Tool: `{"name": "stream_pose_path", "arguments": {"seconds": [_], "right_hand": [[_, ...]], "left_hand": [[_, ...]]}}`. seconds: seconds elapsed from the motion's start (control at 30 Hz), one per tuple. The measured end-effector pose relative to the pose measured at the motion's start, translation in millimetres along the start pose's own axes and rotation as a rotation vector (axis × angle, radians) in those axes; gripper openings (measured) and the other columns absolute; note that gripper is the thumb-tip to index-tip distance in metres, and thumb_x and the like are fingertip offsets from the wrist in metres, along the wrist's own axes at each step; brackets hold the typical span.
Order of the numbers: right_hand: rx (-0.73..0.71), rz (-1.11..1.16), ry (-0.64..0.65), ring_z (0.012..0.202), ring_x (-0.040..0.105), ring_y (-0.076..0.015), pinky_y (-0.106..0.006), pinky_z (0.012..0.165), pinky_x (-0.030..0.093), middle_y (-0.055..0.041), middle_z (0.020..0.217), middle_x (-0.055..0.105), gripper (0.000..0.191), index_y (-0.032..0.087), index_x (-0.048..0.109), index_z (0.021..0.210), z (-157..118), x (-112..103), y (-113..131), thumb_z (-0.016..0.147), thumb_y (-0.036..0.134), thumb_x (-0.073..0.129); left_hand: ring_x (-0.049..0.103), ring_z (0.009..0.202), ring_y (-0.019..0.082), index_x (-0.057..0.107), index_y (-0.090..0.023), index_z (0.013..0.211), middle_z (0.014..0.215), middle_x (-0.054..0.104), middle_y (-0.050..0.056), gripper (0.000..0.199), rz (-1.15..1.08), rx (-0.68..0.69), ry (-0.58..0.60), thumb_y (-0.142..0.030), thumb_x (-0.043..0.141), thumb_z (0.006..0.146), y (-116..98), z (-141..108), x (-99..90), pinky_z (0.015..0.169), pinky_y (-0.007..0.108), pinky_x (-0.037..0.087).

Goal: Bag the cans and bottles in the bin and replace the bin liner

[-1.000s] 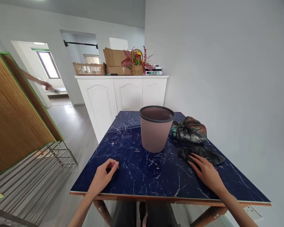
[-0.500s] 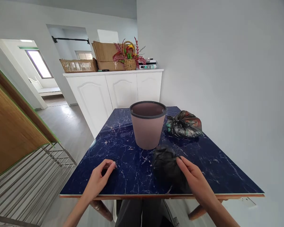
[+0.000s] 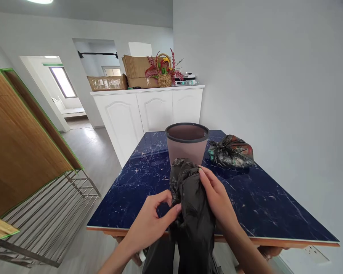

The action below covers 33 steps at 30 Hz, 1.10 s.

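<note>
A crumpled black plastic bag (image 3: 196, 201) hangs in front of me over the table's near edge. Its upper part is pinched between the thumb and fingers of my right hand (image 3: 217, 198). On its lower left side, my left hand (image 3: 153, 219) has the thumb across the front and the fingers curled at the edge, gripping it loosely; some fingertips are hidden. Just behind the bag stands a mauve trash can (image 3: 185, 150) with a dark rim, upright and without a visible liner. A knotted, filled black garbage bag (image 3: 231, 152) lies to its right.
All this is on a dark blue marbled table (image 3: 131, 194) beside a grey wall. A white cabinet (image 3: 157, 110) behind it carries cardboard boxes (image 3: 137, 68) and a flower basket (image 3: 164, 80). At the left is a metal rack (image 3: 45, 213) with a wooden panel.
My right hand has lifted the black plastic bag and brought it left, in front of the trash can. My left hand has moved right and up to the bag. The view has shifted slightly.
</note>
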State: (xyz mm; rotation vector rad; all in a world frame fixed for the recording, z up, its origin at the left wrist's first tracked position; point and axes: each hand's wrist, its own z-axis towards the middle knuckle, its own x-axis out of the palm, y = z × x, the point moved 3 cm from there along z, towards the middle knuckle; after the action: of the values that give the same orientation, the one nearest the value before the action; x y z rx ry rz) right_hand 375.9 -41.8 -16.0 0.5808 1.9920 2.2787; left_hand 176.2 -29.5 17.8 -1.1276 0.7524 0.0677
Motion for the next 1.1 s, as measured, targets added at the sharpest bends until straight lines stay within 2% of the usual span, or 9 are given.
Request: {"name": "stream_pose_path", "arguments": {"seconds": [0.13,0.27,0.33,0.47,0.63,0.77,0.9,1.03,1.1], "right_hand": [[-0.22,-0.157,-0.117,0.139,0.058,-0.0314,-0.046,0.117,0.047,-0.0098,0.149,0.064,0.063,0.03,0.06,0.146,-26.8,-4.0,3.8,0.096,0.066,0.068],[-0.049,-0.108,0.085,0.152,0.048,-0.0343,-0.045,0.115,0.05,-0.001,0.166,0.051,0.07,0.043,0.052,0.158,-58.2,-9.5,-7.2,0.094,0.069,0.068],[0.069,-0.103,0.109,0.153,0.046,-0.0353,-0.046,0.115,0.05,0.0012,0.165,0.053,0.075,0.044,0.054,0.157,-62.6,-13.0,-17.4,0.09,0.072,0.072],[0.178,-0.053,0.042,0.141,0.057,-0.0375,-0.044,0.111,0.052,-0.0048,0.143,0.071,0.065,0.03,0.078,0.13,-55.5,-14.1,-40.4,0.087,0.078,0.071],[0.191,0.15,0.023,0.121,0.069,-0.0329,-0.036,0.092,0.06,-0.0033,0.125,0.079,0.05,0.029,0.082,0.115,-58.5,-6.4,-66.2,0.089,0.07,0.075],[0.256,0.284,-0.072,0.112,0.075,-0.0332,-0.041,0.091,0.064,-0.0035,0.125,0.08,0.05,0.032,0.082,0.117,-66.0,-11.1,-82.2,0.09,0.073,0.072],[0.238,0.277,-0.135,0.114,0.077,-0.0334,-0.045,0.093,0.065,-0.0024,0.129,0.08,0.052,0.036,0.075,0.136,-65.5,-19.7,-90.7,0.096,0.069,0.067],[0.237,0.288,-0.145,0.114,0.078,-0.0323,-0.044,0.095,0.066,-0.0009,0.129,0.08,0.055,0.035,0.072,0.141,-62.8,-15.2,-96.1,0.096,0.067,0.069],[0.286,0.306,-0.155,0.113,0.079,-0.0321,-0.043,0.093,0.067,0.0,0.13,0.08,0.056,0.035,0.073,0.14,-63.0,-9.6,-99.2,0.093,0.066,0.073]], "left_hand": [[0.049,0.071,0.017,0.046,-0.025,0.076,0.075,0.05,-0.001,0.043,-0.071,-0.073,-0.187,-0.062,0.055,0.097,10.0,-3.1,-13.0,0.067,0.026,0.046],[0.041,0.067,0.015,0.044,-0.025,0.078,0.073,0.04,-0.004,0.048,-0.09,-0.115,-0.333,-0.068,0.055,0.095,19.1,-9.0,-27.7,0.062,0.024,0.043],[0.039,0.066,0.015,0.044,-0.025,0.079,0.072,0.038,-0.004,0.049,-0.1,-0.126,-0.372,-0.07,0.056,0.094,22.0,-11.7,-33.2,0.06,0.024,0.042],[0.048,0.07,0.016,0.05,-0.024,0.082,0.075,0.048,-0.002,0.05,-0.185,-0.143,-0.366,-0.073,0.054,0.095,29.7,-15.7,-39.7,0.064,0.026,0.049],[0.052,0.073,0.017,0.055,-0.023,0.084,0.077,0.054,-0.002,0.053,-0.258,-0.177,-0.373,-0.075,0.057,0.093,47.4,-23.9,-50.0,0.067,0.026,0.052],[0.056,0.074,0.018,0.056,-0.023,0.084,0.081,0.061,0.0,0.055,-0.223,-0.223,-0.288,-0.077,0.059,0.091,67.7,-35.8,-60.3,0.067,0.027,0.053],[0.068,0.087,0.025,0.063,-0.024,0.09,0.093,0.072,0.005,0.052,-0.16,-0.285,-0.16,-0.075,0.059,0.092,93.1,-49.1,-71.4,0.074,0.032,0.059],[0.072,0.11,0.029,0.067,-0.025,0.114,0.117,0.076,0.009,0.049,-0.045,-0.259,-0.417,-0.069,0.053,0.098,104.8,-59.2,-80.7,0.098,0.04,0.059],[0.07,0.117,0.029,0.066,-0.026,0.121,0.126,0.074,0.01,0.046,0.055,-0.19,-0.485,-0.064,0.049,0.102,100.7,-62.3,-71.9,0.106,0.043,0.055]]}}
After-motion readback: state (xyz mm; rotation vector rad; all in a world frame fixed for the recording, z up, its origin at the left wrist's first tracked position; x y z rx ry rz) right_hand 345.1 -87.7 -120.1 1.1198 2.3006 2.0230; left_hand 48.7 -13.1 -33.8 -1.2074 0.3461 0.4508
